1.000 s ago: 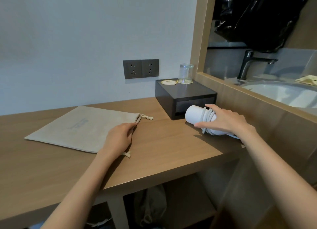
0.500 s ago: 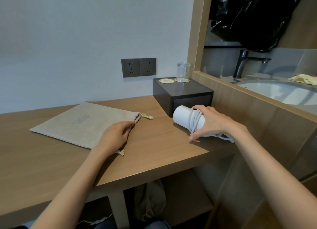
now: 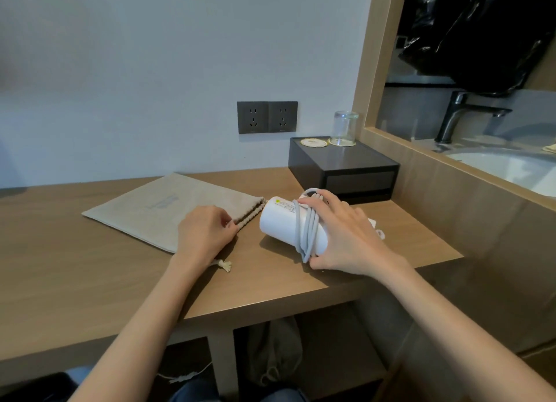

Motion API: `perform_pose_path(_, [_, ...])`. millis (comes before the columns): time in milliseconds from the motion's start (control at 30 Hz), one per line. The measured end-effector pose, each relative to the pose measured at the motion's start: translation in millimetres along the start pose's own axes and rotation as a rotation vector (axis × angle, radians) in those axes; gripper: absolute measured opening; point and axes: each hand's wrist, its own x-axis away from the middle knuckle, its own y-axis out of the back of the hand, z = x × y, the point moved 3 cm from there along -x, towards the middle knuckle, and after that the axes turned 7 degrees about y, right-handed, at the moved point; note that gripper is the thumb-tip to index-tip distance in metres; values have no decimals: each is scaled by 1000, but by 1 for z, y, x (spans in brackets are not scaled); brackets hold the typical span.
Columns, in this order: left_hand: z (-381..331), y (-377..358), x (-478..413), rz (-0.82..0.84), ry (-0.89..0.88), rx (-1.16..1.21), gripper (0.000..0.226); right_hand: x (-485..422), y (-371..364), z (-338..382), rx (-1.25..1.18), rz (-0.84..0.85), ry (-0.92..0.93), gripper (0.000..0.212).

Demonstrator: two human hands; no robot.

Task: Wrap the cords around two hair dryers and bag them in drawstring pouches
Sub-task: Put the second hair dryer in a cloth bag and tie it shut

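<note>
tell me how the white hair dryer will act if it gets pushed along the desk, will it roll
The hair dryer lies on its side with a round barrel, so it would probably roll if freed. The cord looped around it looks floppy and may slip off once the right hand lets go.

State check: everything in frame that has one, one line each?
hair dryer: on its side, end toward the pouch, gripped by the right hand
cord: wound around the dryer's barrel
drawstring pouch: flat on the desk, mouth edge pinched by the left hand
glass: empty, on the black box
wall sockets: nothing plugged in
faucet: no water running
</note>
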Motion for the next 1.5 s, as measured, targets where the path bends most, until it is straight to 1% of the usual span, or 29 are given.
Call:
perform_pose_path(67, [4,5,1,-22,6,74,18,-1,-3,8,39,-52,34,97])
perform_pose_path(200, [13,16,2,-51,113,435,14,-5,-9,21,94,-147,105,97])
perform_pose_path(333, [15,25,1,-104,182,662,11,-14,-12,37,107,-208,172,99])
perform_pose_path(500, [14,31,3,-144,184,771,9,-32,-12,59,217,-181,263,99])
perform_pose_path(600, [18,38,3,-260,223,831,8,-43,-9,69,279,-149,288,99])
perform_pose_path(667, [20,42,3,-310,232,867,9,-49,-8,75,324,-131,338,98])
perform_pose_path(800, [23,42,1,-329,169,827,10,-58,-10,84,435,-88,505,98])
perform_pose_path(867, [22,42,1,-338,107,799,11,-63,-10,87,445,-71,542,98])
perform_pose_path(933, [19,44,2,-359,41,799,11,-68,-9,89,421,-49,525,98])
perform_pose_path(1033, [13,46,4,-406,-71,798,12,-75,-11,91,359,2,435,98])
perform_pose_path(1167, [8,45,9,-474,-148,710,14,-86,-11,92,156,20,266,98])
perform_pose_path(1267, [8,45,8,-456,-117,724,16,-101,-13,93,48,29,164,98])
perform_pose_path(1367, [11,43,6,-415,-86,746,15,-114,-17,95,-26,66,119,94])
perform_pose_path(1433, [12,41,4,-381,-73,735,14,-117,-20,98,-85,62,103,86])
perform_pose_path(1500, [13,37,3,-351,-60,727,13,-118,-23,98,-179,29,69,74])
